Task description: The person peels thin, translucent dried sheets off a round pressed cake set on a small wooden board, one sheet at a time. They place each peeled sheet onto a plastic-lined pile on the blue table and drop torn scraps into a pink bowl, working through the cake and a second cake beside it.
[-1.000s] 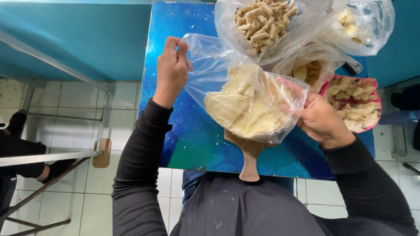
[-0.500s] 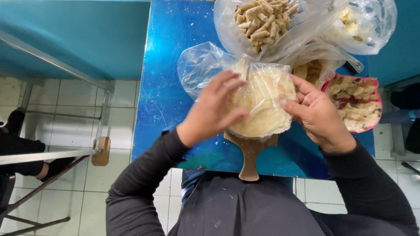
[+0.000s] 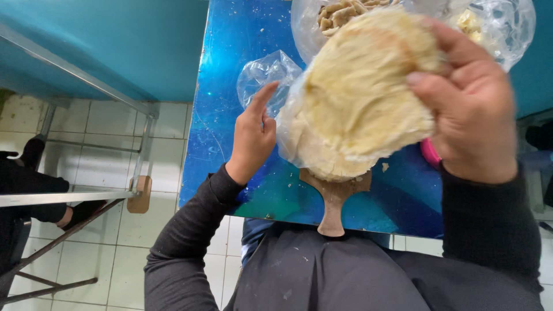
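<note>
From the head camera I see my right hand up at two o'clock, its fingers clamped on a stack of flat yellow breads. Half a second ago that stack sat low on the wooden board with both my hands pressed on it; now it is lifted and looks much bigger and a bit blurry, so it has come up off the board. My left hand has let go and sits at nine o'clock of the stack, fingers apart, one pointing up, touching the clear plastic bag. That bag looks empty and crumpled on the blue table. At twelve o'clock is a bag of pale pieces, close to the stack. The table's near edge runs just below the board handle. The left part of the table is bare.
</note>
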